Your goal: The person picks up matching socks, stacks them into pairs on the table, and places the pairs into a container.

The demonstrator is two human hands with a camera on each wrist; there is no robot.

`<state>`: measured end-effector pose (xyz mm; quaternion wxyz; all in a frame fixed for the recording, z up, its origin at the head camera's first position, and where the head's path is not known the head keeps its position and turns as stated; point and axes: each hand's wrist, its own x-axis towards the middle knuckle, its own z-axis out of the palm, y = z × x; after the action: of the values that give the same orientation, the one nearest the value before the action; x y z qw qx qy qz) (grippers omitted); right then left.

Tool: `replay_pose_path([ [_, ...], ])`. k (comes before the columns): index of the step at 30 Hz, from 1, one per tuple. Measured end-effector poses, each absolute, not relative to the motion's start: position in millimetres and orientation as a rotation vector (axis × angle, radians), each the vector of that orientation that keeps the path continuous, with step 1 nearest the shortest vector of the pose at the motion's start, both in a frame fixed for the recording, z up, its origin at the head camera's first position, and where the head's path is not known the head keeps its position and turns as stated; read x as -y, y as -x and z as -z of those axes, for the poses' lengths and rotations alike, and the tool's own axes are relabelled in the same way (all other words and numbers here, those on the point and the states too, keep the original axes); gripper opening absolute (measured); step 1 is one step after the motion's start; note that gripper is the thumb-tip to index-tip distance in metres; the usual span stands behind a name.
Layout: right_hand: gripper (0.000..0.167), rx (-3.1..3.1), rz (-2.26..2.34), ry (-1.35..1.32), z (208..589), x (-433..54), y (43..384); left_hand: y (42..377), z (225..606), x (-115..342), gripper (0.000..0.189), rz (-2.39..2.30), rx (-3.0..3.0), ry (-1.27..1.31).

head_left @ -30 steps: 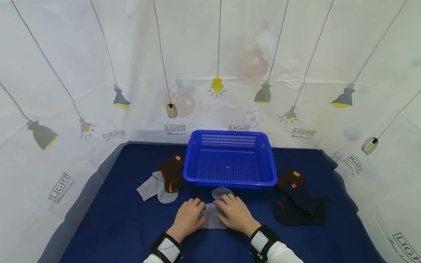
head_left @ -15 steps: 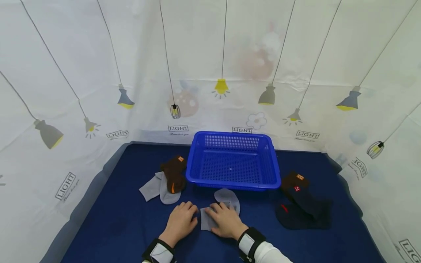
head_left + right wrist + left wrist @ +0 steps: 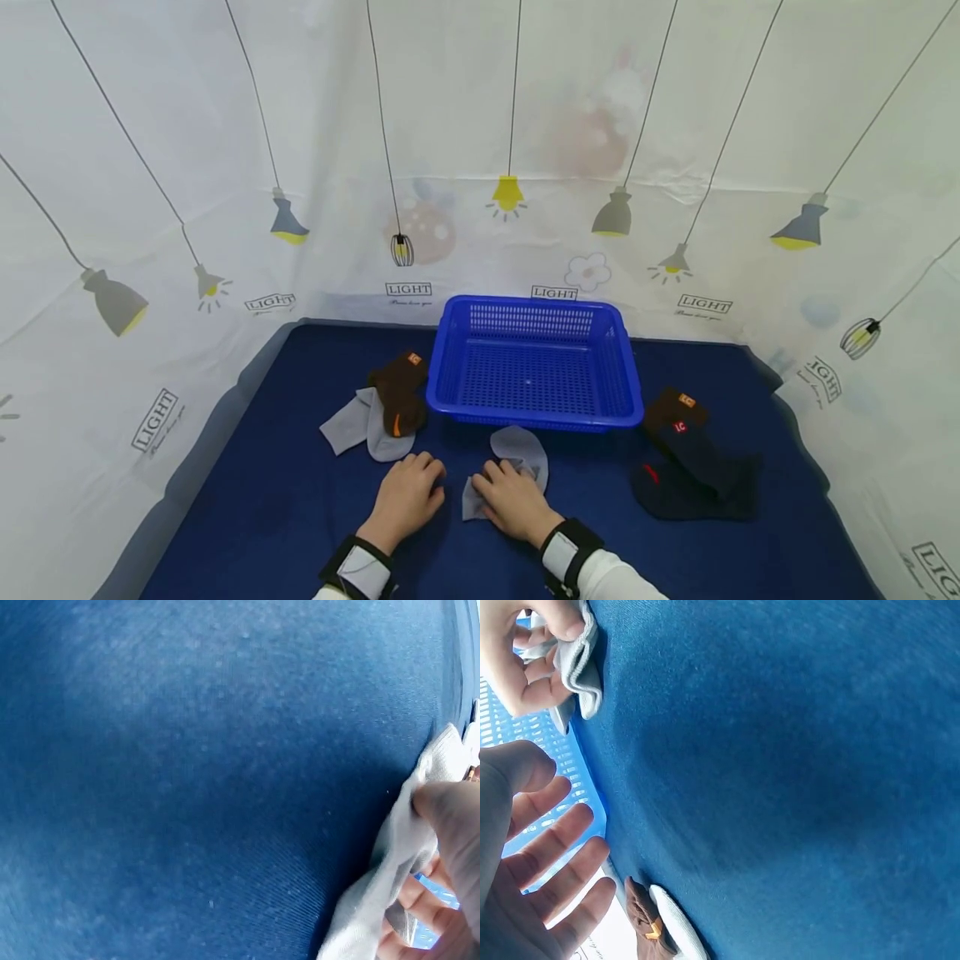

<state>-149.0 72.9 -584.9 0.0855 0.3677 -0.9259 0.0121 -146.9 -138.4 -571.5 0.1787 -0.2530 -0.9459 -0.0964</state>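
A light grey sock (image 3: 528, 450) lies in front of the blue basket, its toe curving toward the basket. My right hand (image 3: 516, 503) pinches its cuff end between thumb and fingers; in the right wrist view the grey fabric (image 3: 397, 832) is bunched up under the thumb. To the left, my left hand (image 3: 407, 497) hovers near the table, fingers relaxed and holding nothing. Just beyond it are another grey sock (image 3: 348, 423) and a brown sock (image 3: 397, 392) with an orange mark, laid across each other.
The blue plastic basket (image 3: 536, 421) stands at the back middle with nothing in it. On the right lie a brown sock (image 3: 663, 410) and dark navy socks (image 3: 693, 492) with red marks. A printed curtain (image 3: 480, 125) surrounds the dark blue table (image 3: 247, 517).
My left hand has let go of the grey sock and moved left. My right hand has shifted slightly left, and the cuff has become gathered in its fingers.
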Motion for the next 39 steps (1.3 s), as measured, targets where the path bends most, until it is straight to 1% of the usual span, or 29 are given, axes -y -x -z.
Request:
replay_pose_path([
  [5,0.020,2.754,-0.035,-1.100,582,-75,152,148,571,138,0.018,0.266,2.678,0.726],
  [10,0.018,2.685,-0.195,-1.116,568,-76,155,150,569,142,0.019,0.289,2.654,0.743],
  [17,0.014,2.488,-0.349,-1.122,524,-67,164,156,565,149,0.022,0.288,2.622,0.754],
  [22,0.014,2.473,-0.417,-1.098,491,-58,168,160,561,151,0.024,0.277,2.664,0.738],
  [28,0.018,2.427,-0.560,-1.055,467,-56,166,162,558,154,0.021,0.328,2.674,0.706],
  [33,0.019,2.463,-0.618,-0.989,467,-62,165,161,559,152,0.021,0.344,2.663,0.718],
  [39,0.019,2.570,-0.607,-0.918,492,-78,161,158,564,142,0.020,0.310,2.653,0.774],
])
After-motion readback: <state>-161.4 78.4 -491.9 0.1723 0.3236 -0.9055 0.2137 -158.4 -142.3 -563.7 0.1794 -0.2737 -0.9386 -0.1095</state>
